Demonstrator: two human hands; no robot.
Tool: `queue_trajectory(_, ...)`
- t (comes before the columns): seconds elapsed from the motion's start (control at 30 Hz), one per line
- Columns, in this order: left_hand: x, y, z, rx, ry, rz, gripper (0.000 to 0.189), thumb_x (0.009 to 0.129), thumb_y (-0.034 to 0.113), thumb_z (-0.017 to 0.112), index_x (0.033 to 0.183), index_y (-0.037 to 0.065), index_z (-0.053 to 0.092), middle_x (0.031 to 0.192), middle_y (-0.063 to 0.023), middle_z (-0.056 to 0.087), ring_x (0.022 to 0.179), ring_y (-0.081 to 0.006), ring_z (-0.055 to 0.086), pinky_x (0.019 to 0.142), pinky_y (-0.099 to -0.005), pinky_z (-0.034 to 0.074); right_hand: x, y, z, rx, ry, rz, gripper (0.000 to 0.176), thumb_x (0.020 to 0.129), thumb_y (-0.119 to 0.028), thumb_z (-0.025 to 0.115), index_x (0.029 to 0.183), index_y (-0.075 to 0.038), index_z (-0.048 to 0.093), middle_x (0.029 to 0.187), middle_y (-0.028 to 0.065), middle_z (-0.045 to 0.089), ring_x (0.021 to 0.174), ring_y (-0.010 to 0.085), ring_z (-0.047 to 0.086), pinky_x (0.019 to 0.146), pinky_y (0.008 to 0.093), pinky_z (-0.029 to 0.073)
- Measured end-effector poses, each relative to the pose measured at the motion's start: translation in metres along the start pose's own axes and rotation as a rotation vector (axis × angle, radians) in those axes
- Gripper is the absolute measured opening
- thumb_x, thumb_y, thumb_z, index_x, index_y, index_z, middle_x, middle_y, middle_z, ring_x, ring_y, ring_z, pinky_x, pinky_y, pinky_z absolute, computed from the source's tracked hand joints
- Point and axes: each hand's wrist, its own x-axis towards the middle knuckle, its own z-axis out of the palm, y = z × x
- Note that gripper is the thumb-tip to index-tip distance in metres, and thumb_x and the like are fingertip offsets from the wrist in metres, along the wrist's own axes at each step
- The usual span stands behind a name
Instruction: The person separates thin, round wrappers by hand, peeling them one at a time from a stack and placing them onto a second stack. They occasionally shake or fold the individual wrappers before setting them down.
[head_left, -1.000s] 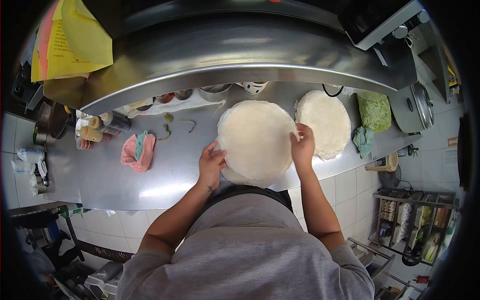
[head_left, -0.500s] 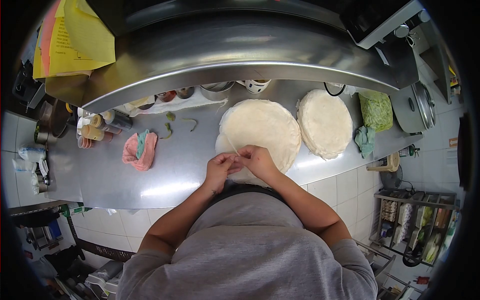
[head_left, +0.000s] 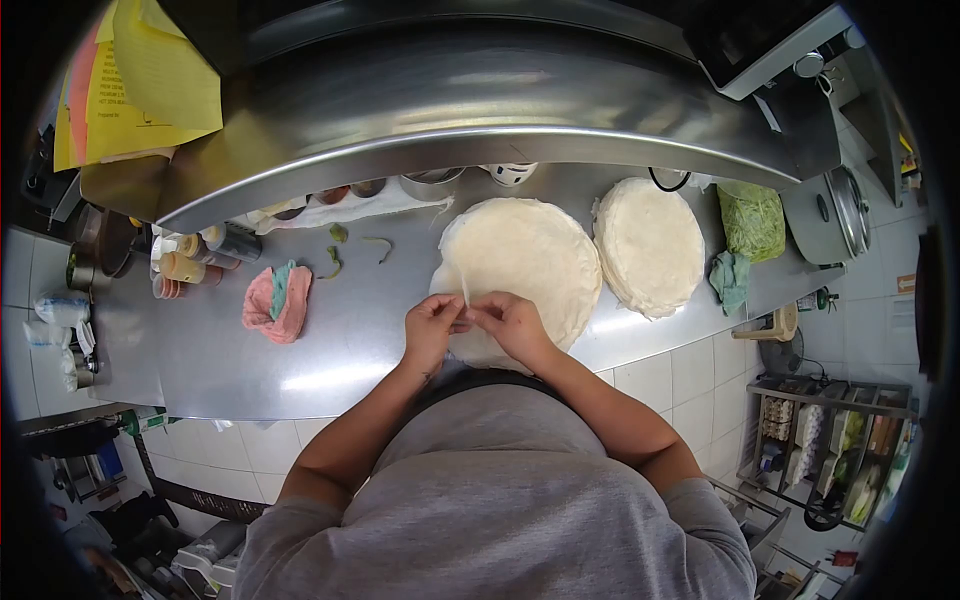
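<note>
In front of me lies a stack of thin, pale round wrappers (head_left: 535,250) on the steel counter. My left hand (head_left: 430,330) is closed in a pinch at the near left part of the stack, on the edge of the top wrapper. Close beside it, my right hand (head_left: 513,328) pinches the same wrapper, its fingertips almost meeting the left ones. A narrow lifted fold of the sheet rises between the two hands. Just to the right stands a second stack of round wrappers (head_left: 650,245), which neither hand touches.
A pink and green cloth (head_left: 278,305) lies on the counter (head_left: 200,350) at left, near green scraps (head_left: 333,262) and sauce bottles (head_left: 190,268). At right are a bag of shredded greens (head_left: 752,222), a green cloth (head_left: 730,282) and a lidded pot (head_left: 830,215). A steel shelf (head_left: 480,150) overhangs the back.
My hands have drawn slightly apart, the left one shifting a little left. The lifted fold of the wrapper between them now stands out more. Both stacks remain in place.
</note>
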Motion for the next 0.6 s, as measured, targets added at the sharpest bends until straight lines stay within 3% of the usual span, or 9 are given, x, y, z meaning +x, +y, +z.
queue_trajectory(0.13, 0.0, -0.002, 0.008, 0.047, -0.034, 0.027, 0.017, 0.093, 0.015, 0.058, 0.099, -0.001, 0.059, 0.091, -0.0097, 0.065, 0.079, -0.0169, 0.064, 0.07, -0.0316, 0.056, 0.004, 0.002, -0.001, 0.184, 0.053, 0.111, 0.016, 0.083, -0.014, 0.07, 0.089, 0.001, 0.068, 0.081, 0.0091, 0.069, 0.071, 0.0119, 0.063, 0.065, 0.0271, 0.05)
queue_trajectory(0.23, -0.002, 0.004, 0.012, -0.103, 0.015, -0.031, 0.016, 0.093, 0.016, 0.057, 0.096, 0.0, 0.058, 0.088, -0.0089, 0.064, 0.079, -0.0164, 0.063, 0.07, -0.0312, 0.055, 0.007, 0.013, -0.001, 0.099, -0.003, 0.144, 0.019, 0.083, -0.013, 0.069, 0.093, 0.002, 0.067, 0.081, 0.0086, 0.069, 0.072, 0.0117, 0.063, 0.066, 0.0255, 0.05)
queue_trajectory(0.43, 0.002, 0.007, 0.007, -0.002, 0.024, -0.06, 0.014, 0.095, 0.016, 0.055, 0.094, 0.002, 0.058, 0.086, -0.0064, 0.063, 0.08, -0.0148, 0.062, 0.071, -0.0303, 0.054, 0.007, 0.014, 0.008, 0.224, 0.063, 0.086, 0.016, 0.083, -0.011, 0.068, 0.092, 0.003, 0.066, 0.079, 0.0079, 0.068, 0.066, 0.0109, 0.06, 0.061, 0.0245, 0.048)
queue_trajectory(0.6, 0.007, -0.005, 0.005, 0.05, -0.193, -0.009, 0.013, 0.095, 0.016, 0.054, 0.095, 0.003, 0.058, 0.085, -0.0031, 0.062, 0.079, -0.0117, 0.06, 0.074, -0.0272, 0.049, 0.009, 0.008, 0.0, 0.284, 0.049, 0.187, 0.013, 0.085, -0.009, 0.066, 0.09, 0.003, 0.064, 0.073, 0.0066, 0.064, 0.063, 0.0102, 0.059, 0.058, 0.0234, 0.048)
